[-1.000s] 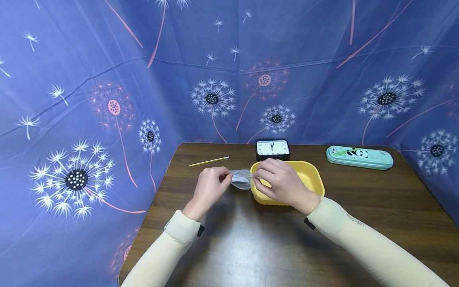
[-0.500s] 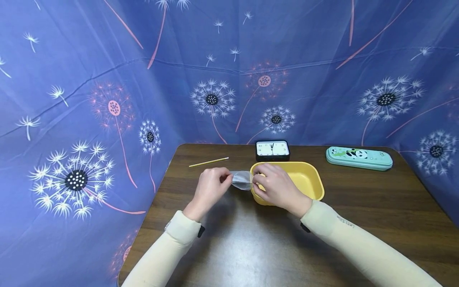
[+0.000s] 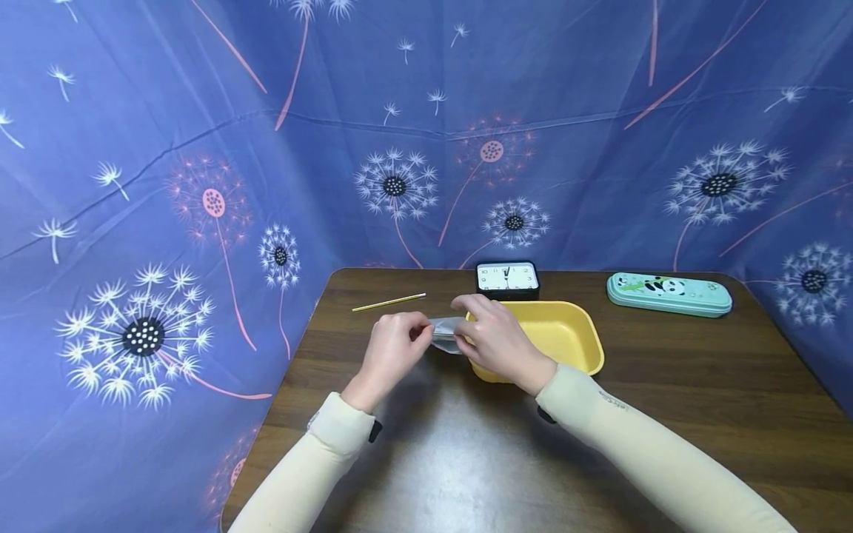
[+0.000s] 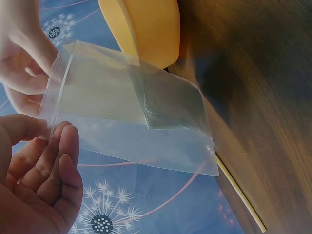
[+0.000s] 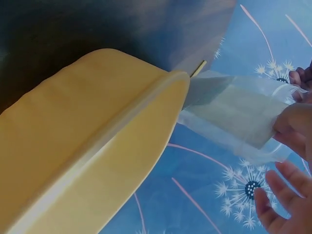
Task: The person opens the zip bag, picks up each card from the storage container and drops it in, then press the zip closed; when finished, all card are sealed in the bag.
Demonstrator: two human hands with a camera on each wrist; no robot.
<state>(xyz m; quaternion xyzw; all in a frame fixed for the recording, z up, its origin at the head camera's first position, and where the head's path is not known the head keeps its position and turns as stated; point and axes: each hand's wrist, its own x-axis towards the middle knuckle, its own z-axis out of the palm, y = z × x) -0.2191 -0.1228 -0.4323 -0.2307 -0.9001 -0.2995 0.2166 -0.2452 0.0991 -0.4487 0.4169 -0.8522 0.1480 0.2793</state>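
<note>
A clear zip bag [image 4: 185,151] hangs between my two hands, level with the yellow bin's left side. My left hand [image 3: 393,348] pinches the bag's mouth edge between thumb and forefinger. A flat, pale grey-green rectangular sheet [image 5: 234,109] lies mostly inside the bag, its kind not shown. At the bag's opening, my right hand [image 3: 500,340] pinches the near end of this sheet, other fingers spread apart. In the left wrist view, the right hand [image 4: 24,58] is partly hidden behind the bag's mouth.
Right beside the bag stands a yellow plastic bin [image 3: 580,326], with a black-framed clock [image 3: 506,276] behind it. A yellow pencil [image 3: 389,302] lies at the back left of the wooden table [image 3: 700,385]. The mint panda case [image 3: 668,295] is at the back right.
My right hand has moved left toward the left hand, pushing the sheet farther into the bag. The left hand stays in place, holding the bag's edge.
</note>
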